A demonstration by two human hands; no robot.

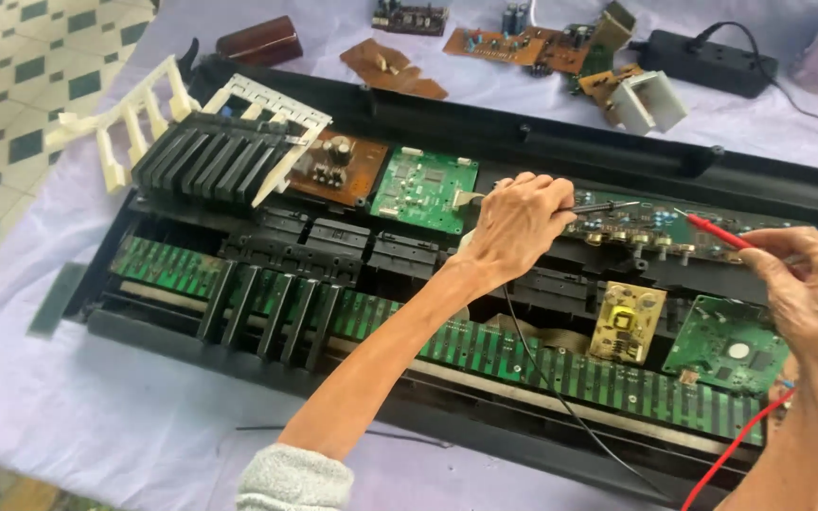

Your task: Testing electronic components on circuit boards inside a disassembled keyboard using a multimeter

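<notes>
Head view of an opened electronic keyboard case (560,142) lying on a worktop (97,416) covered with a pale lilac cloth. The left hand (515,225) is closed around a black test probe (603,206), whose metal tip points right and rests at the long green circuit board (674,232) mounted along the rear of the case; a black lead (560,397) runs from this hand toward the viewer across the key-contact strip (523,355). The right hand (811,289) grips a red test probe (717,230), its tip aimed left and down onto the same rear board, just right of the black tip; a red lead (736,445) hangs from this hand to the lower edge of the view. The two probe tips stand near each other but apart.

Between the hands, nearer the viewer, sit a small yellow board (625,322) and a green board (726,345) with a white round spot. Left of the left hand lies a square green board (425,187), then a brown board (335,166). A block of removed black keys (210,161) rests tilted on the left end of the case, with a white key frame (130,118) beside it. Behind the case lie loose brown circuit boards (513,43) and a black power strip (707,59)
</notes>
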